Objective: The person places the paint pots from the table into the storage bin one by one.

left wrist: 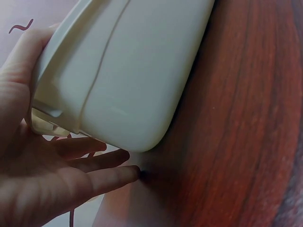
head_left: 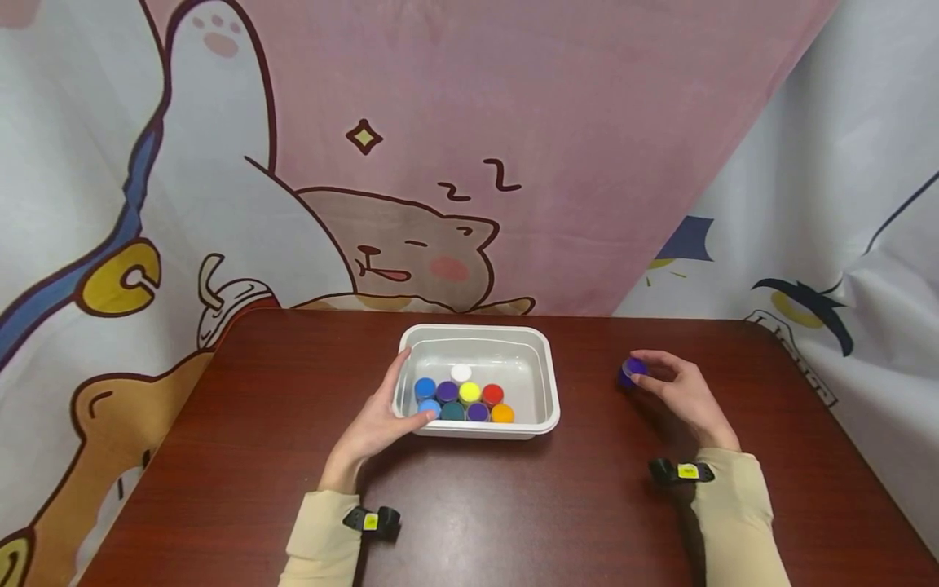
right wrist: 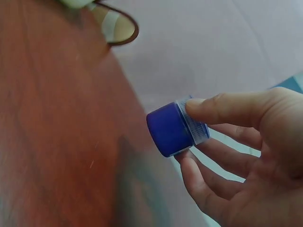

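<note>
A white plastic tray (head_left: 546, 391) stands on the table, with several small paint pots inside, among them a yellow pot (head_left: 469, 393), a red pot (head_left: 493, 395) and an orange pot (head_left: 502, 413). My left hand (head_left: 377, 420) grips the tray's near left corner, its thumb over the front rim and its fingers along the left side. In the left wrist view the tray's outer wall (left wrist: 142, 66) fills the middle. Right of the tray, my right hand (head_left: 685, 395) pinches a purple-blue paint pot (right wrist: 170, 128) by its clear ribbed lid, between thumb and fingers.
The brown wooden table (head_left: 513, 505) extends under both forearms and ends at a cartoon-printed curtain (head_left: 557, 163) behind. Between the tray and my right hand lies a stretch of tabletop. Black straps with yellow labels sit on both wrists.
</note>
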{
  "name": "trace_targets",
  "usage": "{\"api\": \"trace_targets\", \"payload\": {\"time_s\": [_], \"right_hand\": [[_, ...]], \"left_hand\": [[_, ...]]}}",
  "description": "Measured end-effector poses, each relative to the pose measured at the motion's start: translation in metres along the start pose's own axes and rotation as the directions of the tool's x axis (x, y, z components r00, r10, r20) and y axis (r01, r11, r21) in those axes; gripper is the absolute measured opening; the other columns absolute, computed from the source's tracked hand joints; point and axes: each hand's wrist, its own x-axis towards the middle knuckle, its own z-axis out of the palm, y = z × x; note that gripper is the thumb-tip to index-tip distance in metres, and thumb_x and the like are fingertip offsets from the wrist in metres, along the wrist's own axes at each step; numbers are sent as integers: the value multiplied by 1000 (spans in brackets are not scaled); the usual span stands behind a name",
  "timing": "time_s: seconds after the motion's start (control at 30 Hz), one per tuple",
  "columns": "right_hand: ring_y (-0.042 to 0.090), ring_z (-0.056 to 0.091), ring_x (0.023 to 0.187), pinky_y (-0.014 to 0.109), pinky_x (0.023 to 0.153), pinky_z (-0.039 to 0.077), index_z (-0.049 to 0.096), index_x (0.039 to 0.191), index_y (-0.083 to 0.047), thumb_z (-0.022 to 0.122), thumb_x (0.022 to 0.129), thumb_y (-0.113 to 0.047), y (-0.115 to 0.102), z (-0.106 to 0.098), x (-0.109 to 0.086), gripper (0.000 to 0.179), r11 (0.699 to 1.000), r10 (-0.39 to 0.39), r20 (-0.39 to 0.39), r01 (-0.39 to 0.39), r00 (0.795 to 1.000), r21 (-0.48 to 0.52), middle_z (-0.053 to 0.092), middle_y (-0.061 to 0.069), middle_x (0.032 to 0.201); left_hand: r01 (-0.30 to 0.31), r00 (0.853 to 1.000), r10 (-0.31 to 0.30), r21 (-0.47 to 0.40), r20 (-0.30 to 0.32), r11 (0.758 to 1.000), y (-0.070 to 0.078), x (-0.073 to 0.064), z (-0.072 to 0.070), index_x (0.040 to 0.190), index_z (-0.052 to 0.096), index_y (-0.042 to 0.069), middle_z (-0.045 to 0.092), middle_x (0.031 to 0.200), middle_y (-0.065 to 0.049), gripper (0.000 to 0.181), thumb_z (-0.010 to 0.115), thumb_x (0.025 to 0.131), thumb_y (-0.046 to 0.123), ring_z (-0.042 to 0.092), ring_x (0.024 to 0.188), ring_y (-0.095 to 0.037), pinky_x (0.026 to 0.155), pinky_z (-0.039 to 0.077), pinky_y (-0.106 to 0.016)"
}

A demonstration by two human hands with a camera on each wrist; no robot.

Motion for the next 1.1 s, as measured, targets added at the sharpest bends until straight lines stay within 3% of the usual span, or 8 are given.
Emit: {"api": "trace_targets", "payload": {"time_s": [0.17,0.4,0.77,1.1], "right_hand": [[29,54,111,14,77,46,55,132,-1,67,93,-21,-21,-1,1,46,999,-34,-3,34,999,-1,56,21,128],[17,56,107,16,79,47,56,132,-3,69,91,-22,-49,1,1,46,996,-84,-8,84,996,18,58,18,126],[14,59,100,20,78,50,59,129,-3,71,89,-21,-84,19,8,45,992,-97,8,96,995,84,60,17,122],[30,57,102,23,77,51,61,126,-4,73,87,-16,-111,47,17,43,985,-123,52,115,991,126,62,17,118]], "left_hand": [[3,1000,-3,0,-2,1000,0,0,0,155,16,25,23,154,-22,99,80,80,24,25,138,-40,106,19,-64],[-3,1000,3,1,-3,1000,0,0,0,155,16,25,22,155,-22,99,80,79,25,24,139,-39,107,18,-63],[-10,1000,10,-3,-5,1000,0,0,-1,155,16,25,23,154,-22,99,80,80,24,26,138,-39,107,19,-63],[-6,1000,6,0,-6,1000,-1,0,0,155,15,25,23,154,-23,100,80,79,24,26,138,-40,107,19,-63]]}}
